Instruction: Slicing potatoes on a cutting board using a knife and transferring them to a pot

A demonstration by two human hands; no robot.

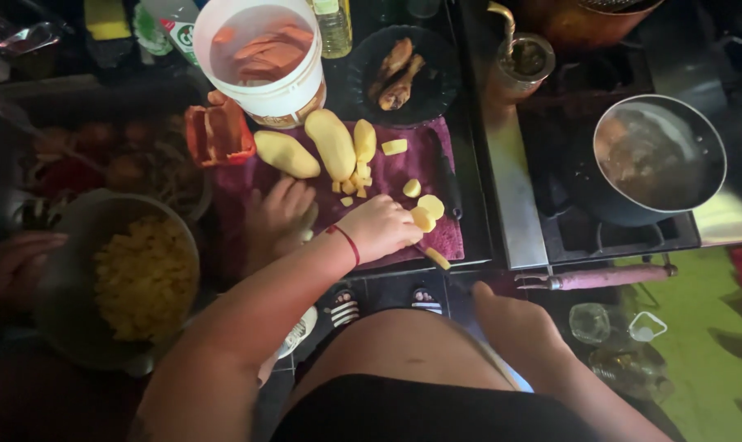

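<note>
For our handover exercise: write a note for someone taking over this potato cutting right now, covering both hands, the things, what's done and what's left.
Left hand: on the maroon mat, curled over potato chunks; grip unclear.
Right hand: low by the counter edge, seemingly empty.
Another person's hand rests on the mat.
Done: diced potato fills the grey bowl.
Left: three peeled potatoes uncut, plus the chunks.

Peeled potatoes (322, 147) on cutting board (444, 237), bowl (76, 270) left, pot (657, 160) on stove (551, 237) right
</note>
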